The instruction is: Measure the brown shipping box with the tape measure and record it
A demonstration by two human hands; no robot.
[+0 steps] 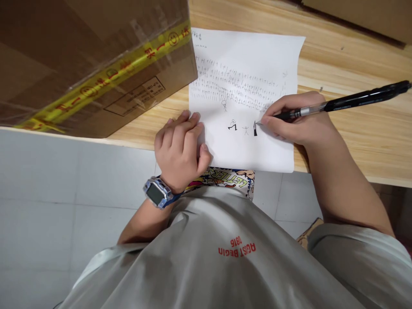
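A white sheet of paper (219, 148) lies on the wooden table, covered with rows of short pen marks and a few small stick figures below them. My right hand (296, 118) grips a black pen (357, 99), its tip touching the paper beside a narrow dark shape (255, 129). The pen's back end points out to the right. Resting at the paper's lower left edge, my left hand (180, 148) lies with fingers loosely bent and the thumb apart, holding nothing. A blue watch (157, 193) is on my left wrist.
A large cardboard box (135, 92) with yellow printed tape stands on the table at the left, covering the paper's upper left edge. Another cardboard box (363, 17) sits at the far right. The table's (347, 146) front edge runs close to my body, above a tiled floor (38, 171).
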